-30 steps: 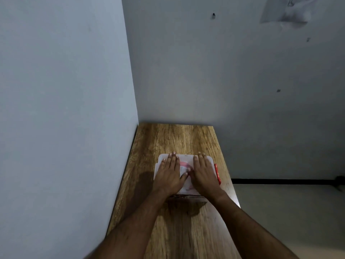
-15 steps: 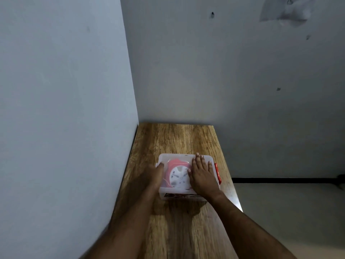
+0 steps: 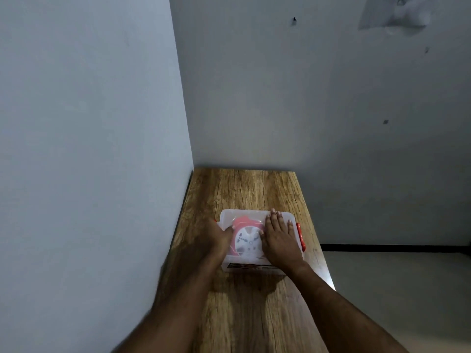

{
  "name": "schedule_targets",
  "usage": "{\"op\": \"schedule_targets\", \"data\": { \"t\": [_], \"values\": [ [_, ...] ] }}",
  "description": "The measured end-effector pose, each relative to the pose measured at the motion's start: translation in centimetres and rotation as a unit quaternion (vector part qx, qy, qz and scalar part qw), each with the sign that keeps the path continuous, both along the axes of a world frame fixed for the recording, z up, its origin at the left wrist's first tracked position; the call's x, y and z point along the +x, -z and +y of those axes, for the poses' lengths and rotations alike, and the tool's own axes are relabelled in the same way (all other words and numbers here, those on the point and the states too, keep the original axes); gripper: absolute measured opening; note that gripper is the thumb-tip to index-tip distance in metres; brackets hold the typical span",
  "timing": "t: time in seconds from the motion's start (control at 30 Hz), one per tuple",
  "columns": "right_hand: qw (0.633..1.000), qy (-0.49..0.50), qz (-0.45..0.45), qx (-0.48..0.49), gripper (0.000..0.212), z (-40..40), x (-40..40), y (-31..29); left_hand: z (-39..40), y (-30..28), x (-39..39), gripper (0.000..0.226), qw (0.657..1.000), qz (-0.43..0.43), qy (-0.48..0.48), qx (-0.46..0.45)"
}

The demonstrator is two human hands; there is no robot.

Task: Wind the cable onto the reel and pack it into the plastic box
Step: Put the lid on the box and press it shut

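A clear plastic box (image 3: 251, 214) with its lid on sits in the middle of the wooden table (image 3: 242, 189). Through the lid shows the pink-and-white cable reel (image 3: 247, 239). My right hand (image 3: 279, 236) lies flat on the lid's right half, fingers straight. My left hand (image 3: 219, 236) is at the box's left edge, thumb on the lid and fingers down the left side, where a red latch (image 3: 215, 220) barely shows. Another red latch (image 3: 300, 234) sits on the box's right side.
The table stands in a corner, with a wall (image 3: 89, 149) along its left edge and another behind it. Its right edge drops off to the floor (image 3: 395, 289). Bare wood lies in front of and behind the box.
My left hand slid off the lid top to the box's left edge, uncovering the reel under the lid. My right hand stayed flat on the lid.
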State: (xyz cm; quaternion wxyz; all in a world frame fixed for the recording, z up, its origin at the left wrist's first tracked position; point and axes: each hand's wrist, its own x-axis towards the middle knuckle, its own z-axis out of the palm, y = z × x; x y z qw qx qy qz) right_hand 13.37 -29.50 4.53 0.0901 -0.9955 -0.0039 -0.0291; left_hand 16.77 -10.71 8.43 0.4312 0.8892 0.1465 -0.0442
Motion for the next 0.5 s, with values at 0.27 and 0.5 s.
{"op": "schedule_targets", "data": {
  "t": [0.27,0.5],
  "values": [
    [1.000,0.002,0.002,-0.004,0.082,0.3,0.0,-0.1,-0.4,-0.2,-0.9,0.043,0.998,-0.054,-0.029,-0.008],
    [1.000,0.003,-0.003,-0.001,0.074,0.1,-0.2,-0.1,-0.9,-0.1,-1.4,0.037,0.996,-0.088,-0.009,0.020]
  ]
}}
